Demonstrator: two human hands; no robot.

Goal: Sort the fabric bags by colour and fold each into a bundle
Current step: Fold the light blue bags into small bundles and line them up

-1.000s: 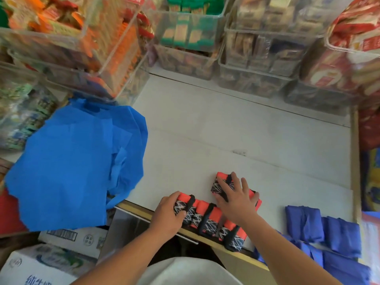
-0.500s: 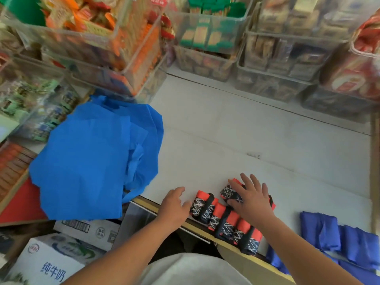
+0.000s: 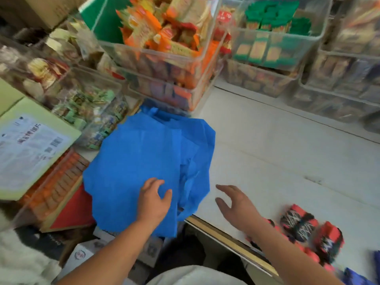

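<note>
The white desk (image 3: pixel 287 151) takes up most of the view. It runs out ahead of both hands and off to the right. Past the hands, along the desk's far edge and round to the left, there's a wall of stacked clear bins (image 3: pixel 273 58) stuffed with packaged snacks: orange wrappers in the one straight ahead of the left hand, green packs in the one further right.

Next biggest is the loose heap of blue fabric bags (image 3: pixel 139 157). It's unfolded and crumpled, sitting on the desk's left end with its near part hanging over the front edge. Left of the left hand, well apart from it, is a pale green box (image 3: pixel 30 145) with a white printed label on top.

The left hand (image 3: pixel 153 200) is over the near part of the blue heap with its fingers spread and loosely curved, not gripping anything. I can't tell if it's actually touching the fabric. The right hand (image 3: pixel 236 204) is also open, fingers splayed, over bare desk just to the right of the blue heap's edge.

To the right of the right wrist are the red bundles (image 3: pixel 298 223) with black patterned straps, folded and lined up near the desk's front edge. The forearm hides a few of them. Further right, in the bottom corner, a sliver of a dark blue bundle (image 3: pixel 357 276) is showing, but it's pretty blurry.
</note>
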